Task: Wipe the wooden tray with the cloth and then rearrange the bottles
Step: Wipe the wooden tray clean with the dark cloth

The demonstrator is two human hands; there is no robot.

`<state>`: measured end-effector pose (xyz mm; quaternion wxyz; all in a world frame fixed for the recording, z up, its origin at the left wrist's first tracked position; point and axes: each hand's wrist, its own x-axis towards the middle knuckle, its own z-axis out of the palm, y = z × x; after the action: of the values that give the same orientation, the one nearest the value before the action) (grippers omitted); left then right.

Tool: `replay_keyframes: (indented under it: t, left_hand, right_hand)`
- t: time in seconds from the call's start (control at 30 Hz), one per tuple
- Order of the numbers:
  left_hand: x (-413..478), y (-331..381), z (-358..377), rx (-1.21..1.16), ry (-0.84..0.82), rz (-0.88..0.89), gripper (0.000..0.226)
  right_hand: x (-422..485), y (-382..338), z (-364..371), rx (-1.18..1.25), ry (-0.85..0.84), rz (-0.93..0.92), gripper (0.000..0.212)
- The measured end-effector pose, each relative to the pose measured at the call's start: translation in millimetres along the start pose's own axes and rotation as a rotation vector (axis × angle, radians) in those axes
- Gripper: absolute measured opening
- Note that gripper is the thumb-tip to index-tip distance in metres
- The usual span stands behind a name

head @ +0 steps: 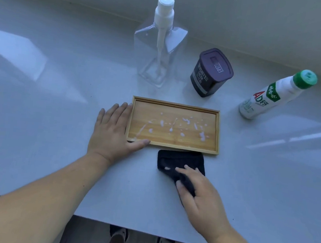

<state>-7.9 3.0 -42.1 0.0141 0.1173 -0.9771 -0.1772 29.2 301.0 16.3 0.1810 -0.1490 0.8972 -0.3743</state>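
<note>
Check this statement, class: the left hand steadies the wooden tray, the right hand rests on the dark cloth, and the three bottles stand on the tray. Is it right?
One part is wrong. The head view shows the pump bottle, cocoa tub and green-capped bottle standing on the counter behind the wooden tray, not on it. The left hand does steady the tray, and the right hand rests on the dark cloth.
</note>
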Motion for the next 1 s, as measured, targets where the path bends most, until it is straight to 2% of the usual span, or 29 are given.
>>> replay_keyframes:
  t: [0.07, 0.17, 0.23, 0.3, 0.33, 0.4, 0.5, 0.57, 0.67, 0.87, 0.93, 1.0]
  left_hand:
    - [0, 0, -1, 0.006, 0.006, -0.002, 0.119]
    - [1, -1, -2, 0.010, -0.011, -0.003, 0.121]
    - [2, -1, -2, 0.017, -0.024, 0.000, 0.123]
    - [1, -1, -2, 0.017, -0.030, 0.003, 0.124]
    - [1, -1, -2, 0.015, -0.035, 0.004, 0.124]
    - [1, -2, -2, 0.011, -0.043, 0.005, 0.124]
    - [3, -3, -2, 0.001, -0.042, 0.004, 0.124]
    - [3, -4, -1, -0.018, -0.037, 0.009, 0.125]
    - [4, -4, 0, -0.040, -0.053, 0.003, 0.126]
    - [5, -5, 0, -0.080, -0.049, -0.007, 0.092]
    - [4, -3, 1, -0.093, -0.019, -0.004, 0.096]
    - [4, -1, 1, -0.078, -0.016, -0.001, 0.111]
  right_hand:
    - [4, -20, -15, 0.273, 0.204, 0.175, 0.025]
    - [18, -41, -51, 0.417, 0.510, 0.219, 0.024]
    - [31, -49, -72, 0.433, 0.601, 0.197, 0.024]
    - [48, -52, -83, 0.351, 0.635, 0.149, 0.021]
    - [60, -51, -84, 0.267, 0.617, 0.105, 0.016]
    - [87, -43, -73, 0.089, 0.478, 0.045, 0.013]
    - [126, -23, -27, -0.160, 0.141, 0.143, 0.040]
    - [138, -23, 6, -0.334, 0.101, 0.180, 0.051]
    - [150, -41, 37, -0.344, 0.110, 0.090, 0.053]
    - [162, -78, 73, -0.371, -0.158, -0.218, 0.057]
    - [161, -68, 56, -0.353, -0.203, -0.258, 0.056]
    - [157, -51, 28, -0.364, -0.195, -0.242, 0.055]
